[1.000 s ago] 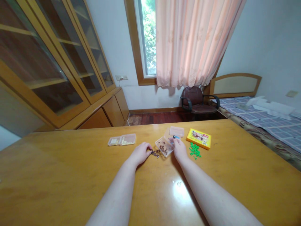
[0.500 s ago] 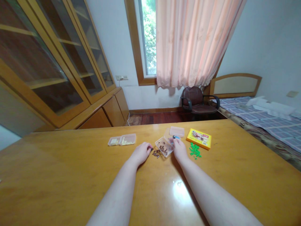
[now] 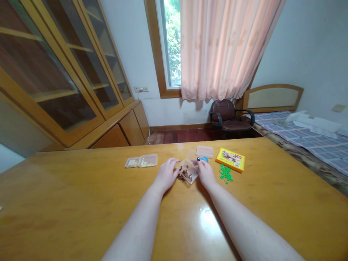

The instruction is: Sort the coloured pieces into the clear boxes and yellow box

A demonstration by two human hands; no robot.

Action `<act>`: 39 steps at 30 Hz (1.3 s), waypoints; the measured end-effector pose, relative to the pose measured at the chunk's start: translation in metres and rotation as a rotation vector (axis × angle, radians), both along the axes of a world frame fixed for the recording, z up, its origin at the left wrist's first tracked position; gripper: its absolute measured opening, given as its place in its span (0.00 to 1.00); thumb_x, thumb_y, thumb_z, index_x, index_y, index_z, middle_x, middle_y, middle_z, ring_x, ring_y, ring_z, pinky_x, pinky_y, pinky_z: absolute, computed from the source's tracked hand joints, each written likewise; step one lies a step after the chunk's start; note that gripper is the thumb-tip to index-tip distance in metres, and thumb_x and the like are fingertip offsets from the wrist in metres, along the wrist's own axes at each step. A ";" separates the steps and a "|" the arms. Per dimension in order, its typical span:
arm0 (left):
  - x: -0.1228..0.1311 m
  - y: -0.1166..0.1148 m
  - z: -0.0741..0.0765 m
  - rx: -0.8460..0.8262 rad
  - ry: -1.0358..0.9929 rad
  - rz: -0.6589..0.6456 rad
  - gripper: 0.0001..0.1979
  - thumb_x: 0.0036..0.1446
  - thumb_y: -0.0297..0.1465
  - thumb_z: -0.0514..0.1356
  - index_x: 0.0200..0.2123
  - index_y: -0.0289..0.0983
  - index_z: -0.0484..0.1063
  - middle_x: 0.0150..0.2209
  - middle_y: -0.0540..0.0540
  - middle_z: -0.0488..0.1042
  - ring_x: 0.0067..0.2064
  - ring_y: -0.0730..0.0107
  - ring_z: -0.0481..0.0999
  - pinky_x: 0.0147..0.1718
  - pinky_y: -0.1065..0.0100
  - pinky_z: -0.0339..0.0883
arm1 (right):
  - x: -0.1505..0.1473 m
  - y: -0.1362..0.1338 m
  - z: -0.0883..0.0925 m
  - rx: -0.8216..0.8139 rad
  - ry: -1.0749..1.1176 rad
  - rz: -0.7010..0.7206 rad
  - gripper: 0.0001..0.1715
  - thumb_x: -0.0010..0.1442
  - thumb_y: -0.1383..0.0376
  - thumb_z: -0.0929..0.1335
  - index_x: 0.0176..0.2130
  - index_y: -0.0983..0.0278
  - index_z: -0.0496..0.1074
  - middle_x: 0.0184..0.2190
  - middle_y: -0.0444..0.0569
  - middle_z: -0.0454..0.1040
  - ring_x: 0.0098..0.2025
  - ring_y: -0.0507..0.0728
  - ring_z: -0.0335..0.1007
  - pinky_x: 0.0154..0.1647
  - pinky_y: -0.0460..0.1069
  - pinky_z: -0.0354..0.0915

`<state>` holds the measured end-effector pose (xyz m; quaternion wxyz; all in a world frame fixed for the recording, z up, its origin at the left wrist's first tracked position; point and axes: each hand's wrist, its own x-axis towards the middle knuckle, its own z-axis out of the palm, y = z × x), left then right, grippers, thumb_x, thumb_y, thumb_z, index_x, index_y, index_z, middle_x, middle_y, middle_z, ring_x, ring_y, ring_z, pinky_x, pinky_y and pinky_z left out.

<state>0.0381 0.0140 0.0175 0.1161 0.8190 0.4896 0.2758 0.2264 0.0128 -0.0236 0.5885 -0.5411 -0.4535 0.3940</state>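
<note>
A small clear plastic box (image 3: 193, 176) with brown pieces (image 3: 187, 172) in it is between my two hands, its lid (image 3: 191, 155) folded back on the far side. My right hand (image 3: 206, 173) grips the box's right edge. At its left edge is my left hand (image 3: 166, 175), thumb and fingers closed on the rim. More loose brown pieces (image 3: 181, 177) lie on the table beside the box, close to the left thumb. They look like tiny building bricks, too small to make out well.
An open clear box (image 3: 148, 160) with pale pieces stands to the left. Behind my right hand lie blue pieces (image 3: 203, 159) and another clear box (image 3: 205, 151). A yellow box (image 3: 230, 159) and a pile of green pieces (image 3: 226, 173) are on the right of the wooden table (image 3: 81, 203).
My left hand has moved from the loose brown pieces up to the left side of the clear box. The box has shifted slightly left and nearer, still in my right hand.
</note>
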 end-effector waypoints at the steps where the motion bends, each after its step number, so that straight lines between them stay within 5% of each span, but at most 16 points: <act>1: 0.000 0.000 -0.001 -0.025 0.031 0.024 0.14 0.54 0.28 0.52 0.45 0.38 0.65 0.45 0.45 0.68 0.47 0.67 0.66 0.47 0.65 0.59 | 0.001 0.000 0.000 -0.001 -0.009 -0.010 0.24 0.50 0.49 0.62 0.29 0.66 0.73 0.32 0.52 0.75 0.36 0.58 0.69 0.38 0.50 0.61; 10: -0.009 0.005 -0.009 -0.256 0.297 0.187 0.08 0.53 0.34 0.54 0.34 0.37 0.67 0.36 0.45 0.71 0.37 0.67 0.70 0.35 0.69 0.61 | 0.006 0.003 -0.002 -0.063 -0.001 -0.084 0.23 0.50 0.50 0.61 0.30 0.65 0.73 0.31 0.52 0.75 0.35 0.59 0.69 0.35 0.50 0.62; 24: 0.009 0.001 -0.019 -0.209 0.544 0.335 0.14 0.58 0.32 0.45 0.36 0.34 0.68 0.35 0.38 0.72 0.38 0.58 0.73 0.36 0.61 0.63 | 0.006 0.006 -0.013 -0.056 0.022 -0.065 0.23 0.51 0.52 0.61 0.32 0.65 0.73 0.33 0.52 0.75 0.36 0.58 0.70 0.38 0.50 0.62; 31: 0.009 0.003 -0.010 -0.112 0.371 0.360 0.14 0.59 0.32 0.44 0.34 0.35 0.67 0.33 0.42 0.72 0.36 0.65 0.72 0.35 0.67 0.62 | 0.004 0.002 -0.004 -0.023 -0.033 -0.048 0.23 0.50 0.50 0.62 0.29 0.66 0.74 0.32 0.52 0.76 0.36 0.59 0.69 0.40 0.51 0.61; 35: 0.012 0.000 -0.007 0.020 0.123 0.155 0.11 0.58 0.31 0.47 0.41 0.38 0.65 0.36 0.46 0.71 0.39 0.68 0.70 0.39 0.68 0.61 | 0.001 -0.002 0.003 -0.002 -0.095 0.003 0.24 0.50 0.50 0.62 0.29 0.66 0.74 0.30 0.53 0.75 0.35 0.58 0.69 0.39 0.51 0.61; 39: 0.012 0.001 -0.013 -0.008 -0.024 0.042 0.19 0.56 0.30 0.50 0.51 0.38 0.57 0.38 0.47 0.69 0.40 0.69 0.69 0.42 0.67 0.62 | 0.003 -0.004 0.008 -0.021 -0.071 -0.064 0.24 0.50 0.50 0.62 0.30 0.66 0.74 0.31 0.52 0.76 0.35 0.58 0.69 0.38 0.50 0.61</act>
